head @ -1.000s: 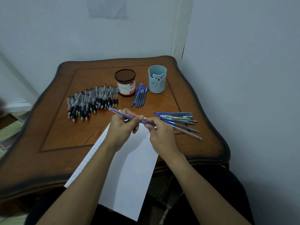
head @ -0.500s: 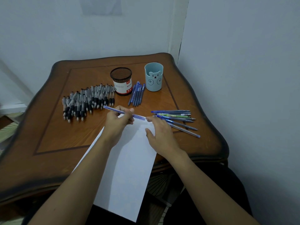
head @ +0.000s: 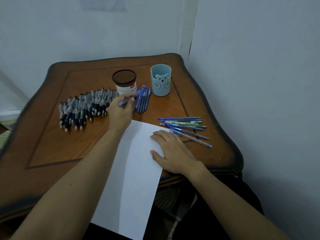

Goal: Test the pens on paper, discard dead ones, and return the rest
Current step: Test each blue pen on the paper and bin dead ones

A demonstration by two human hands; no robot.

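Blue pen [head: 125, 101]: at centre frame, slightly above the middle, pinched between thumb and fingertips of the left hand [head: 119, 113], barrel slanting up to the right. Its upper end reaches the row of blue pens [head: 142, 99] lying between the black mesh cup [head: 124, 82] and the light-blue bear cup [head: 160, 80].

Right hand [head: 173, 151]: fingers laid flat and close together, thumb spread apart, pressing the right edge of the white paper [head: 131, 179]. The paper overhangs the near edge of the wooden table [head: 52, 144]; faint marks show at its upper left.

Mixed loose pens [head: 185, 126] lie just right of the paper. A heap of grey-black pens [head: 83, 108] lies left of centre.
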